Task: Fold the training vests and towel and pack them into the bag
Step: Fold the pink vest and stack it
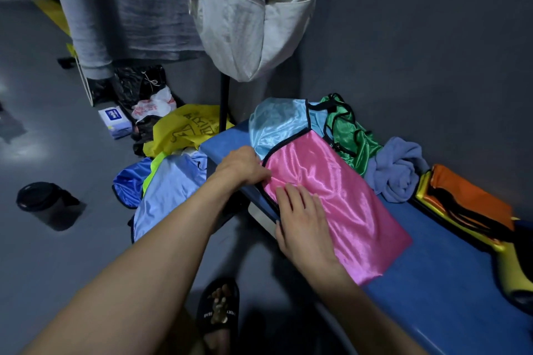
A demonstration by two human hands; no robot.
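Grey wall point(418, 37) ran behind everything, grey floor point(57, 268) to my left. The blue desk point(432, 282) stood along the wall w/ the vests piled on it. A grey garment point(129, 3) hung top left; beside it hung the cream bag point(245, 14), mouth open, zip pocket on its side, above the desk's far end.

The pink vest point(331, 202) lay flat on the desk in front of me, partly over a light blue vest point(277, 124). A green vest point(352, 135) was bunched behind those, near the wall. The purple-grey towel point(395, 170) sat crumpled just right of the pink vest. Orange and yellow vests point(467, 204) lay stacked further right.

My left hand point(242, 166) had its fingers curled on the pink vest's near-left edge, gripping it. My right hand point(302, 222) lay flat on the pink fabric, fingers straight, pressing.

On the floor left of the desk: more blue vests point(167, 190), a yellow bag point(184, 130) w/ dark print I couldn't read, black plastic bags point(135, 86), a tissue pack point(114, 121) w/ a blue label, too small to read, and a dark cup point(43, 202). My black slide sandal point(219, 314) carried white lettering, seen upside down; only "EVERY" and "WEAR" were legible.
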